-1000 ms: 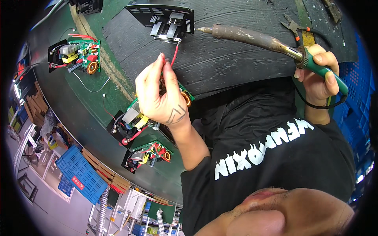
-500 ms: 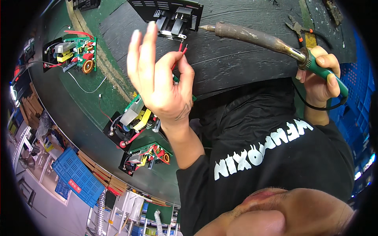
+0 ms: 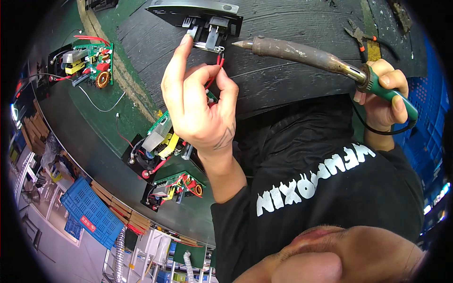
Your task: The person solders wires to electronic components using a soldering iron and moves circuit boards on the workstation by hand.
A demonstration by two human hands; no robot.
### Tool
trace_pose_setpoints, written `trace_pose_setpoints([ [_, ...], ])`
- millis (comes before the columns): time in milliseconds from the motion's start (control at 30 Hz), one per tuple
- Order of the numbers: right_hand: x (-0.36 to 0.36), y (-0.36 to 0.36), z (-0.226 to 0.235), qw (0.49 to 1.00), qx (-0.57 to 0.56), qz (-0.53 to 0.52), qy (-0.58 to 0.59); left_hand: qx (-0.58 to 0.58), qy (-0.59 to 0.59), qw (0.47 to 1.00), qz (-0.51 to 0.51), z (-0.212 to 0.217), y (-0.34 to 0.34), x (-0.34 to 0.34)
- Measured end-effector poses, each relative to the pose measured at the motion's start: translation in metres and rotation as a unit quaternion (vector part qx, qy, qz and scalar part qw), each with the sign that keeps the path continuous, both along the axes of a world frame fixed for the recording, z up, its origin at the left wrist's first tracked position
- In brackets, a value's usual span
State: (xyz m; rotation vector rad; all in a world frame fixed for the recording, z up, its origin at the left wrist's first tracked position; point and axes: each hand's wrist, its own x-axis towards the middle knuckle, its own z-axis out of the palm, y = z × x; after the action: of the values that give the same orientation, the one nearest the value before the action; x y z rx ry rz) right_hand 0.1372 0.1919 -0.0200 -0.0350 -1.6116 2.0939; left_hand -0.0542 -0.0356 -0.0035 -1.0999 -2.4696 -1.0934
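Two red wires (image 3: 218,66) are pinched between the thumb and fingers of the left hand (image 3: 198,106), their bare ends now just below the switch (image 3: 210,34) set in the grey panel (image 3: 191,8); a second ago the same hand held them lower down, well short of the panel, so it has risen toward the switch and its forefinger now touches the switch's left edge. The right hand (image 3: 384,96) is closed around the green handle of the soldering iron (image 3: 302,53), whose brown barrel reaches leftward so that its tip sits just right of the switch and near the wire ends; the iron has hardly shifted over that second. Judging from this, the wires are being offered up to the switch terminals with the hot tip standing by, though no contact between tip and wire shows yet. Left of the panel, on the green mat (image 3: 101,106), lie three circuit boards (image 3: 89,63) in a row, and a pair of cutters (image 3: 359,34) rests to the right of the switch.
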Motion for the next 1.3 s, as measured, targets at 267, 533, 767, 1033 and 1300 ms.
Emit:
trace_pose_setpoints([
  [267,-0.001,-0.005,0.0,1.0,0.01,0.009,-0.02,-0.018,0.009,1.0,0.021,0.006,0.001,0.003],
  [533,-0.002,-0.006,0.001,1.0,0.014,0.009,-0.024,-0.025,0.006,0.999,0.034,0.006,0.002,0.004],
  [767,-0.007,-0.005,-0.005,1.0,0.003,0.017,0.009,-0.028,-0.005,0.999,0.039,0.006,0.004,0.005],
  [1033,-0.013,-0.007,-0.006,1.0,0.0,0.025,0.01,-0.024,0.016,0.999,0.038,0.004,0.003,0.004],
  [1300,-0.015,-0.006,-0.007,1.0,0.003,0.024,0.005,-0.028,0.018,0.999,0.037,0.004,0.003,0.004],
])
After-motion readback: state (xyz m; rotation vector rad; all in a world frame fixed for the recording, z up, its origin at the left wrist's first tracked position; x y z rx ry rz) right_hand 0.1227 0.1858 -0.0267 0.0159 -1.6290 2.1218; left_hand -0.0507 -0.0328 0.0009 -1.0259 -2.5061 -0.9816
